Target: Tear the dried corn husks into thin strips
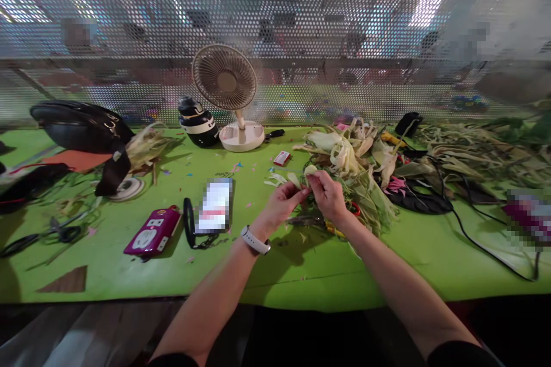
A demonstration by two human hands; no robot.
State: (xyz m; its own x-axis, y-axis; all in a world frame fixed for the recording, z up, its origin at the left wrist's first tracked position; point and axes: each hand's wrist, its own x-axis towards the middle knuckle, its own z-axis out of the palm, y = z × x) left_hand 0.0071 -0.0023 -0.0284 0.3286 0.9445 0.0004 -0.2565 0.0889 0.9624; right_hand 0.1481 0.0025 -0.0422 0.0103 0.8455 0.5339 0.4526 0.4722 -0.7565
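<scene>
My left hand [284, 199] and my right hand [327, 192] meet over the green table, fingers closed around a pale green strip of corn husk [310, 170]. The strip curls up between my fingertips. Just behind and to the right of my hands lies a heap of corn husks [344, 152], pale leaves on top and green shreds below. Under my wrists rest scissors [307, 221], their handles partly hidden by my right arm. A white band sits on my left wrist.
On the left are a purple pouch [154, 232], a phone [215, 206], a black bag [80, 126] and more scissors [60, 232]. A fan [226, 83], a dark bottle [198, 123] and a small red-and-white box [282, 158] stand farther back. Black cables [469, 235] run along the right; a perforated metal screen [301, 40] rises behind.
</scene>
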